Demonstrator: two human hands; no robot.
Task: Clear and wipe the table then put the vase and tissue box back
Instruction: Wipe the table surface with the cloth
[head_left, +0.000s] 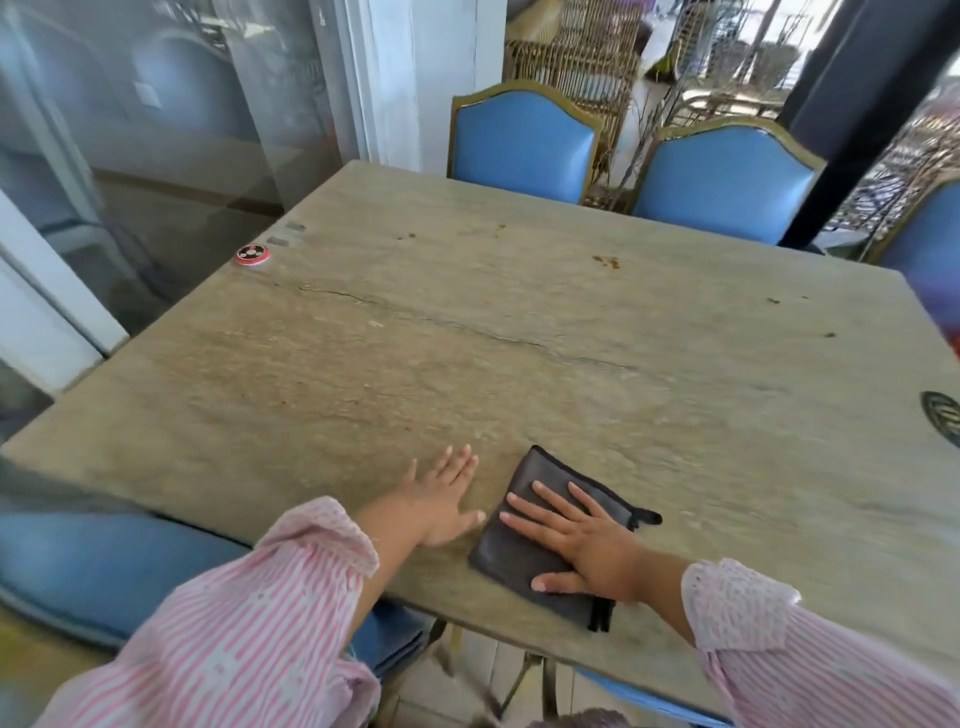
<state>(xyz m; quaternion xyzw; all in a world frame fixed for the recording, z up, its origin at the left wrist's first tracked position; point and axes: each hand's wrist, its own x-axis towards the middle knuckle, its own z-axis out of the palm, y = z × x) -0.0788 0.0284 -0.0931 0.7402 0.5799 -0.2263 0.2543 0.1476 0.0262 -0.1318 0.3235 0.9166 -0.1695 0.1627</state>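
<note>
The right grip (582, 540) lies spread, fingers straight, pressing a dark cloth (511, 564) flat by the near edge of the worktop (519, 338). The left grip (441, 504) rests spread on the worktop just left of the cloth. A round red button (252, 254) sits at the far left edge.

Both arms reach in from the near edge, in pink-striped sleeves pushed up off the bare forearms. Left hand (444, 499) lies palm down on the table (467, 338), fingers straight and close together pointing far, thumb out to the right. Right hand (576, 540) lies palm down, flat on the cloth (506, 558), fingers straight and spread, pointing far-left, thumb stuck out to the left. Left thumb tip and right fingertips sit just beside each other, not touching.
</note>
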